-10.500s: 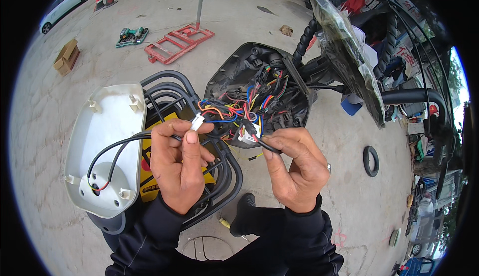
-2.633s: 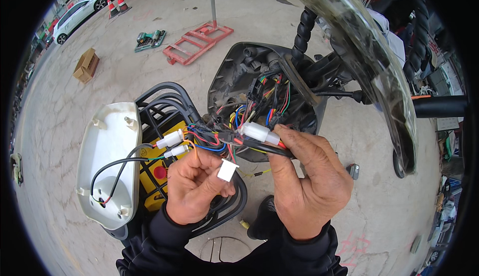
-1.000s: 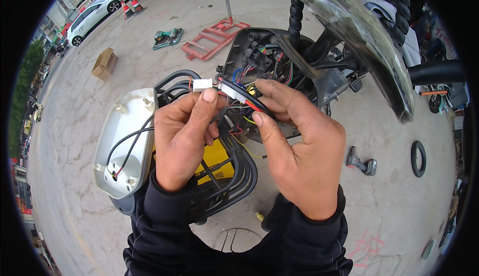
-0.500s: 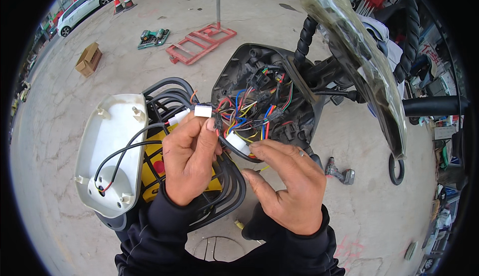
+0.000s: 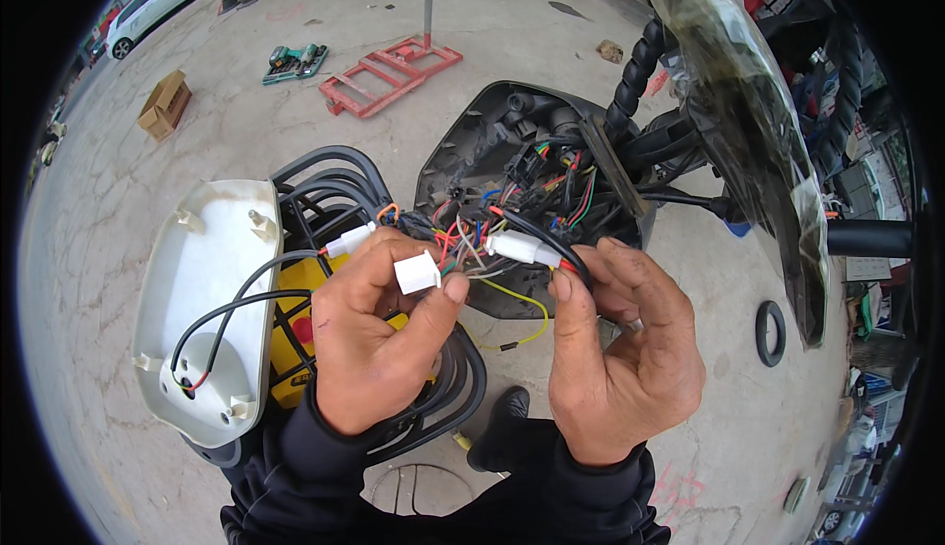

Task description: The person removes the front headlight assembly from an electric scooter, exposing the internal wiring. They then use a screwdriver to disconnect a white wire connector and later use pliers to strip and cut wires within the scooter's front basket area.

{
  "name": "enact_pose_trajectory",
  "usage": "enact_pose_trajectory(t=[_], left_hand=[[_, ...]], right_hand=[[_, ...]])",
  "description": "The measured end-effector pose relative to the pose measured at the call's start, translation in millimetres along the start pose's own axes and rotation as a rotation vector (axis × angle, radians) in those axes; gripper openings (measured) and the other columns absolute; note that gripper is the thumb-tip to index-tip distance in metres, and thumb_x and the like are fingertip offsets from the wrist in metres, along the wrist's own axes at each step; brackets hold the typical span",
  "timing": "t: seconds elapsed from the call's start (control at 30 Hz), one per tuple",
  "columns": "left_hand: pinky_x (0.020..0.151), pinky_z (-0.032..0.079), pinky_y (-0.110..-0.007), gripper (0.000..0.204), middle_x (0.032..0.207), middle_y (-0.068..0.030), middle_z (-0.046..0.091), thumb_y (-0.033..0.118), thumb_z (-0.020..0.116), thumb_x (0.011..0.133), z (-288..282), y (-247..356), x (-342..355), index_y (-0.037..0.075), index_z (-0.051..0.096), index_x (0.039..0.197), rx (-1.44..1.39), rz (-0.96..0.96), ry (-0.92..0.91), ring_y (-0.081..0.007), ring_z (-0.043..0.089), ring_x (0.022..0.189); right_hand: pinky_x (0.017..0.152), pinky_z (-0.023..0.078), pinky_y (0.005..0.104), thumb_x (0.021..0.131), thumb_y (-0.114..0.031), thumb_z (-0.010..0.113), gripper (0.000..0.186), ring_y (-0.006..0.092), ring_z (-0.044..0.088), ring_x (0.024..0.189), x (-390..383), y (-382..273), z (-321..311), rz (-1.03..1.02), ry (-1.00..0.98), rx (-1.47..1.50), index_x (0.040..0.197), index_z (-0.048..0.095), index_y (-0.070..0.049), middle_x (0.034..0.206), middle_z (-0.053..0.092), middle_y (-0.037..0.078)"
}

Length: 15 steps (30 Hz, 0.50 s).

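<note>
My left hand [image 5: 379, 333] is closed, pinching a square white wire connector [image 5: 417, 272] between thumb and fingers. Facing it, the fingertips of my right hand [image 5: 625, 353] grip a longer white plug [image 5: 524, 248] at the end of a black cable [image 5: 559, 240]. The two connectors are apart. Just behind my left fingers lies another white connector [image 5: 349, 240], joined to the black cable of a white plastic cover [image 5: 207, 323]. Beyond both hands, a tangle of coloured wires [image 5: 472, 235] fills an opened black housing [image 5: 453, 146]. A loose yellow wire [image 5: 536, 323] hangs below the right-hand plug.
Black tube racks [image 5: 330, 161] and a yellow panel [image 5: 292, 343] lie beside the cover. A clear windshield [image 5: 738, 102] rises at the right. On the concrete stand a red metal frame [image 5: 389, 77], a tool case [image 5: 294, 63], a cardboard box [image 5: 164, 106] and a black ring [image 5: 770, 333].
My right hand has moved right and now grips the white plug with the black cable. My left hand has turned its connector, which sits lower and nearer to me. The whole view has shifted slightly.
</note>
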State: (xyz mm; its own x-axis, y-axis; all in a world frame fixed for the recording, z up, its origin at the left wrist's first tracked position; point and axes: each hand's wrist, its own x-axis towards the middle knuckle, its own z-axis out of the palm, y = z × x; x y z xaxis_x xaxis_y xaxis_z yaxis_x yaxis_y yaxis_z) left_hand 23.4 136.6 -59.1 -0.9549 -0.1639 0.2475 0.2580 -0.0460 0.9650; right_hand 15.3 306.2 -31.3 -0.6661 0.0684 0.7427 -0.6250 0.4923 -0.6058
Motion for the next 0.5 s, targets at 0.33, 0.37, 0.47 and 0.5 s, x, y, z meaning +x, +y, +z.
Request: enact_pose_trajectory(t=[0.33,0.37,0.47,0.5], left_hand=[[0.061,0.041,-0.02,0.02,0.084,0.0015,0.064,0.018,0.072,0.102,-12.4,13.5,-2.2,-0.001,0.065,0.105,-0.176,-0.163,-0.088,-0.0026,0.053,0.07],[0.061,0.041,-0.02,0.019,0.085,0.0013,0.064,0.017,0.073,0.102,-12.1,13.3,-2.1,-0.001,0.065,0.105,-0.17,-0.155,-0.09,-0.0028,0.053,0.07],[0.064,0.043,-0.02,0.017,0.087,0.0007,0.065,0.014,0.073,0.101,-10.9,13.2,-2.7,-0.001,0.065,0.104,-0.212,-0.144,-0.087,-0.0034,0.054,0.073],[0.065,0.043,-0.02,0.016,0.087,0.0005,0.065,0.013,0.073,0.101,-10.3,13.1,-2.9,-0.001,0.065,0.104,-0.232,-0.148,-0.078,-0.0036,0.054,0.074]], right_hand=[[0.067,0.057,0.0239,0.09,0.002,0.081,0.037,0.0166,0.072,0.079,12.3,-7.5,10.9,0.179,0.114,0.005,0.122,0.065,0.011,0.104,0.072,0.018],[0.067,0.057,0.0235,0.09,0.002,0.081,0.036,0.0162,0.072,0.078,11.5,-7.5,10.5,0.2,0.108,0.023,0.122,0.066,0.01,0.104,0.072,0.018],[0.069,0.055,0.0241,0.089,0.002,0.082,0.036,0.0155,0.071,0.079,8.4,-7.7,5.7,0.187,0.056,0.048,0.121,0.068,0.009,0.104,0.072,0.016],[0.071,0.055,0.0245,0.088,0.002,0.082,0.036,0.0153,0.07,0.08,7.5,-7.1,3.1,0.166,0.029,0.03,0.12,0.069,0.008,0.103,0.072,0.016]])
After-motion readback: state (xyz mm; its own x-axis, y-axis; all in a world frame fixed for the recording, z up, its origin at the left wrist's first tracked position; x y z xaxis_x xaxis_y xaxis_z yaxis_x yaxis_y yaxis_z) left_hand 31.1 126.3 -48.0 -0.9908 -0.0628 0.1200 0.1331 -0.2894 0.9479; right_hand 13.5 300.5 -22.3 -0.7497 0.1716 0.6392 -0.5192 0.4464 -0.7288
